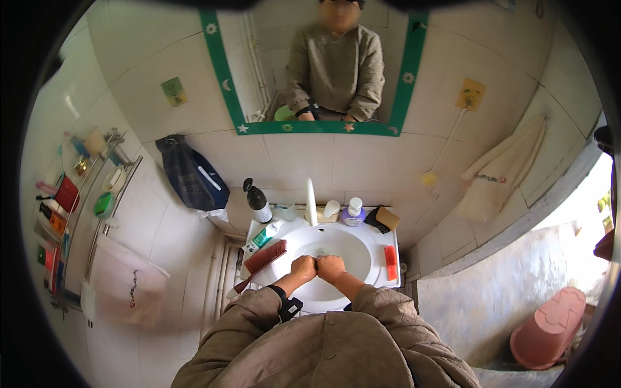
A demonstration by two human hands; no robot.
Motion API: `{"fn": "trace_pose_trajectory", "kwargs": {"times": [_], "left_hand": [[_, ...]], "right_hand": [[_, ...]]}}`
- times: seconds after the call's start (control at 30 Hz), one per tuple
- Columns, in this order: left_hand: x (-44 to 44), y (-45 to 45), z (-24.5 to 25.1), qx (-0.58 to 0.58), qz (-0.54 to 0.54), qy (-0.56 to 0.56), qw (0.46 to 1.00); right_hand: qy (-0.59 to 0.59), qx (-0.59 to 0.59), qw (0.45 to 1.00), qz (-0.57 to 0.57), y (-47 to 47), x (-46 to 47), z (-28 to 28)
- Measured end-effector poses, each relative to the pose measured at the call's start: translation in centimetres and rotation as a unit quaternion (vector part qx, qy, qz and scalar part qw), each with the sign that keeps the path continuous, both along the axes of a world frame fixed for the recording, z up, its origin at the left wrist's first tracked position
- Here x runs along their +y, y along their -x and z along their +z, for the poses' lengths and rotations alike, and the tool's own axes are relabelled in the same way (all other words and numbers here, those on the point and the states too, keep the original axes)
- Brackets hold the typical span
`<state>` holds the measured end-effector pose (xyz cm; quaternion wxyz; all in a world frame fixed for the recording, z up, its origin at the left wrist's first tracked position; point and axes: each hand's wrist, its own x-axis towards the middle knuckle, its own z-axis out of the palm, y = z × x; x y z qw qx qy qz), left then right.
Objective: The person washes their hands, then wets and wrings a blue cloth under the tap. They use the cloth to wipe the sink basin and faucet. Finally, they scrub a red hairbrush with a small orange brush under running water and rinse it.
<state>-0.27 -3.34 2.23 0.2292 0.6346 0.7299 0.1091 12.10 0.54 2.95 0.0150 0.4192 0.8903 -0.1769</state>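
My left hand [304, 268] and my right hand [332, 267] meet, knuckles up, over the white washbasin [356, 247]. Both are curled in fists around a small dark item [317, 265]; only a bit of it shows between them, and its kind is unclear. Beyond them rises the white tap [311, 201]. A brush with reddish bristles [267, 256] lies on the left rim, beside a green and white tube [263, 237]. On the right rim rests a red brush-like item [390, 263].
Along the back ledge stand a black pump bottle [258, 203], a soap dish [331, 210], a purple bottle [353, 216] and a brown sponge [388, 218]. A green-framed mirror [318, 127] hangs above. Crowded glass shelves [87, 194] line the left wall; a pink bucket [548, 330] lies right.
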Motion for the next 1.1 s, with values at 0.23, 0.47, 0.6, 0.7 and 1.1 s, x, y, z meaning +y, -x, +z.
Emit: {"fn": "trace_pose_trajectory", "kwargs": {"times": [0.23,0.47,0.6,0.7,1.1], "left_hand": [[-0.4,-1.0,-1.3,-0.051,0.104,0.072,0.991],[-0.5,-0.6,-2.7,-0.236,0.144,0.222,0.935],[0.1,0.4,-2.8,-0.292,0.179,0.264,0.902],[0.3,1.3,-2.2,-0.32,0.162,0.23,0.905],[0.1,2.3,2.3,-0.021,-0.211,-0.229,0.95]], "right_hand": [[-0.069,0.023,0.996,0.056,-0.7,0.2,-1.7],[-0.1,0.095,0.979,0.152,-1.2,0.5,-2.5],[-0.12,0.134,0.97,0.165,-0.8,0.1,-2.4],[-0.046,0.115,0.989,0.077,-0.5,0.2,-2.3],[0.771,0.288,0.55,-0.141,-1.2,2.8,-1.0]]}}
